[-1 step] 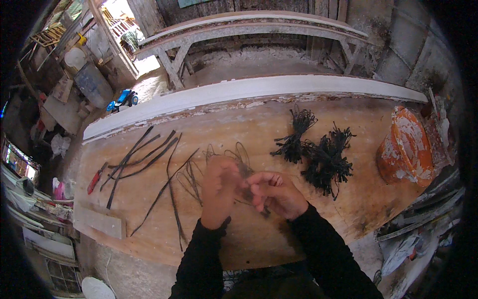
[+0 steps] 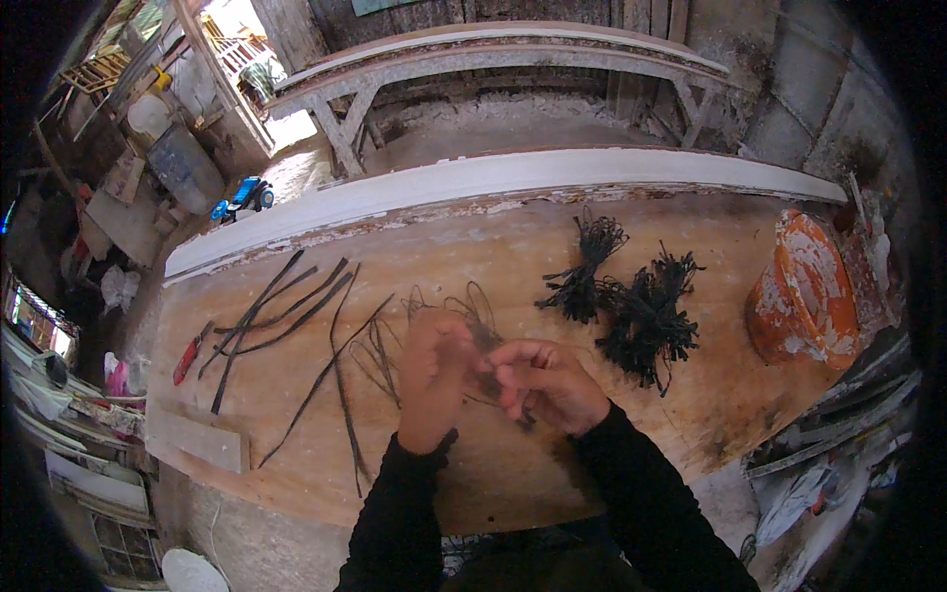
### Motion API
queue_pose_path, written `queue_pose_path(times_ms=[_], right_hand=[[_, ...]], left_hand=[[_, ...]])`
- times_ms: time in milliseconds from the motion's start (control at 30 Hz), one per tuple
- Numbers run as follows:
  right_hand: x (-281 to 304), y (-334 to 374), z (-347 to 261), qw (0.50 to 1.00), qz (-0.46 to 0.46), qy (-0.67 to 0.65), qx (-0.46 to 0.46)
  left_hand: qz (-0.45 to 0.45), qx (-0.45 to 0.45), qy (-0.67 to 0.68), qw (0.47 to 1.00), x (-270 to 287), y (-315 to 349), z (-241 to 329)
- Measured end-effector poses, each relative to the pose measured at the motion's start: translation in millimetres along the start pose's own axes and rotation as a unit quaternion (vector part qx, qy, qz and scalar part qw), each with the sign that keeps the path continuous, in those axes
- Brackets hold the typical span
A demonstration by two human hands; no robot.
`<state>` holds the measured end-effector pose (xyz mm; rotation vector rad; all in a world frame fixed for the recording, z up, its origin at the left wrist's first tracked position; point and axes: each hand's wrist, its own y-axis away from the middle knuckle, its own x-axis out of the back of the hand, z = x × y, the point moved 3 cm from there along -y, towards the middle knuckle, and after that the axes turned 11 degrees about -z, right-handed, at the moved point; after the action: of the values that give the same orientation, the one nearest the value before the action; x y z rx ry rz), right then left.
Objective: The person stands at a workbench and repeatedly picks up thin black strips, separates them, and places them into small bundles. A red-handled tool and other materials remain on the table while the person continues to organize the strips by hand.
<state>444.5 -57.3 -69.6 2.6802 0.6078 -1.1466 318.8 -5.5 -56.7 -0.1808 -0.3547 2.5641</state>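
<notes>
Over the middle of the wooden table (image 2: 552, 483), my left hand (image 2: 434, 375) and my right hand (image 2: 554, 387) meet with bent, closed fingers. Between them they grip a bundle of thin dark cord loops (image 2: 480, 301), whose loops fan out past my left hand. A short dark end pokes out below my right fingers. My left fingers are smeared by motion, and the middle of the bundle is hidden. Right of my hands lie a large tied black bundle (image 2: 648, 318) and a smaller black bundle (image 2: 589, 264). Loose black strips (image 2: 281, 314) are spread out to the left.
A red-handled tool (image 2: 189, 357) and a flat wooden block (image 2: 202, 444) lie at the table's left. An orange, plaster-smeared bucket (image 2: 809, 296) leans at the right end. A long white beam (image 2: 513, 180) edges the far side. Behind are a bench (image 2: 493, 51) and a blue toy vehicle (image 2: 243, 198).
</notes>
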Motion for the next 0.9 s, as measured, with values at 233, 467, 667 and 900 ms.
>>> queue_pose_path(times_ms=[233, 467, 667, 900], right_hand=[[8, -6, 2, 1.000, 0.004, 0.007, 0.023], [18, -9, 2, 0.996, 0.019, -0.037, 0.082], [30, 4, -8, 0.980, -0.042, -0.146, 0.125], [35, -2, -13, 0.980, 0.060, -0.098, 0.160]], left_hand=[[-0.007, 0.011, 0.137, 0.990, 8, -7, -5], [-0.124, 0.044, 0.049, 0.990, 0, -11, -9], [-0.241, 0.096, -0.063, 0.964, -4, -11, -27], [-0.149, 0.103, -0.099, 0.978, 5, -13, -33]])
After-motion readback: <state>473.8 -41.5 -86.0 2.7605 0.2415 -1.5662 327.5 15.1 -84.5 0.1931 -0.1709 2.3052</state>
